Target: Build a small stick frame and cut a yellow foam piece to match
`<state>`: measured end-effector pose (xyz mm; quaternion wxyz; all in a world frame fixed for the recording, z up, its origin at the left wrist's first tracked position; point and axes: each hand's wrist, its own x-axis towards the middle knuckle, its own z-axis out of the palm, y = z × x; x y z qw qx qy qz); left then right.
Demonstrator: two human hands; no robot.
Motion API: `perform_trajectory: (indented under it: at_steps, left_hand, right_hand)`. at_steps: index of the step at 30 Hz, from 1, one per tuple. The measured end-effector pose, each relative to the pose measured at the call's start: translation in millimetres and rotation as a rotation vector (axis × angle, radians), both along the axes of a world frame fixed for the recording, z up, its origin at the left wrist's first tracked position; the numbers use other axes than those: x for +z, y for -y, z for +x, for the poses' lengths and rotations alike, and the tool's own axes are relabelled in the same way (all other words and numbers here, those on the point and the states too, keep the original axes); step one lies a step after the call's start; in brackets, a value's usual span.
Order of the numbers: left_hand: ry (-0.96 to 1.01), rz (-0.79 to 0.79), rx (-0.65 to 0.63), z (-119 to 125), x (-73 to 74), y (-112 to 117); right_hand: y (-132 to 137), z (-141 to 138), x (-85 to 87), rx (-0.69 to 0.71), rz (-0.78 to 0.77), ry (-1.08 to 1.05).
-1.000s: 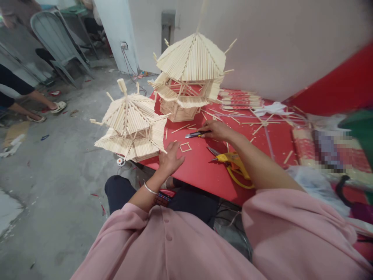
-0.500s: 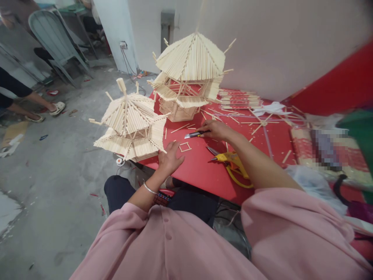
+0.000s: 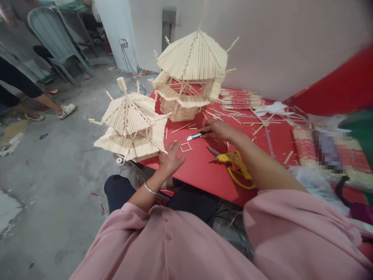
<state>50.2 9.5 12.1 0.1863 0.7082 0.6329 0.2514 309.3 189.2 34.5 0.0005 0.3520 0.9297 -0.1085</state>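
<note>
My right hand [image 3: 216, 129] is closed around a utility knife [image 3: 194, 136], whose blade points left over the red table. Fingers spread, my left hand [image 3: 172, 158] rests at the table's front edge beside the smaller stick pavilion [image 3: 128, 120]. Between the two hands lies a small square frame of thin sticks [image 3: 186, 147]. A larger pavilion of wooden sticks [image 3: 192, 58] stands farther back. To the right of the frame, a yellow glue gun [image 3: 233, 158] lies under my right forearm, with a pointed dark tool [image 3: 212, 151] next to its nozzle.
Loose sticks [image 3: 183, 127] are scattered over the red table [image 3: 192, 167]. Bundled sticks [image 3: 241, 99] lie at the back, and plastic-wrapped packs [image 3: 303, 144] at the right. A person's legs and shoes [image 3: 66, 111] are on the floor to the left, near a chair [image 3: 54, 35].
My right hand and the knife have shifted slightly right. My left hand stays almost still. The other person's foot at the left has moved a little to the right.
</note>
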Motion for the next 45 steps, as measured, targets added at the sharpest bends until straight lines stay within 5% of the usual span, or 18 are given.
perform_trajectory:
  at_steps: [36, 41, 45]
  left_hand:
    - [-0.054, -0.045, 0.016, 0.2, 6.8, 0.3]
    - [-0.104, -0.033, -0.006, 1.9, 6.0, -0.7]
    - [-0.088, -0.029, 0.005, 0.8, 5.9, -1.2]
  right_hand:
    - [16.6, -18.5, 10.7, 0.047, -0.027, -0.009]
    - [18.2, -17.3, 8.6, -0.125, 0.109, 0.032]
    - [17.2, -14.9, 7.5, -0.194, 0.067, 0.091]
